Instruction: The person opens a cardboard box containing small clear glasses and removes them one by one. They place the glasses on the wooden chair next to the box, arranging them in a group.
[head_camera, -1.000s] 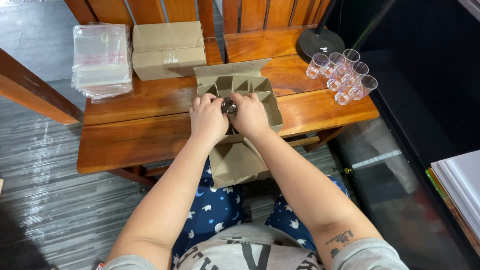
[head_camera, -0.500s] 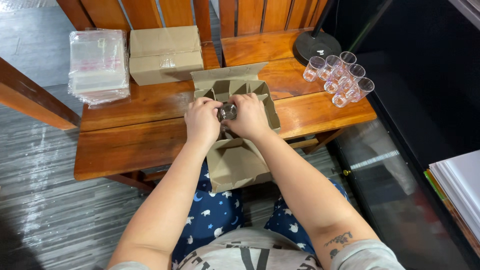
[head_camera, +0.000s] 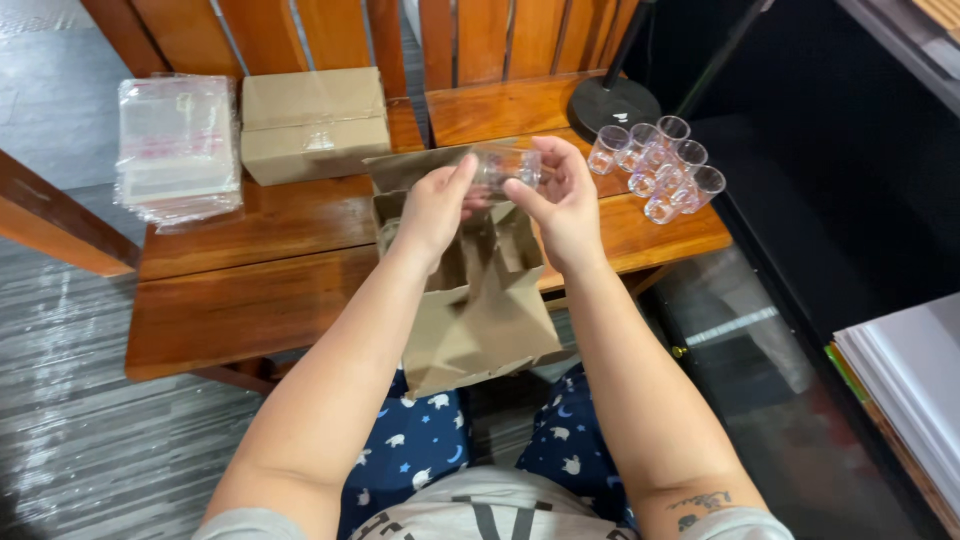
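Note:
A small clear glass (head_camera: 508, 166) is held between both hands above an open cardboard box (head_camera: 480, 290) with inner dividers. My left hand (head_camera: 437, 207) grips its left end and my right hand (head_camera: 560, 200) grips its right end. The box rests on the wooden table (head_camera: 250, 290), its front flap hanging over the near edge toward my lap. Several more clear glasses (head_camera: 655, 165) stand in a cluster on the table to the right of my hands.
A closed brown cardboard box (head_camera: 315, 122) sits at the back of the table. A stack of clear plastic bags (head_camera: 175, 145) lies at the back left. A black round lamp base (head_camera: 612, 103) stands behind the glasses. Wooden slats rise behind the table.
Both hands have risen out of the divided box, lifting a clear glass up above it.

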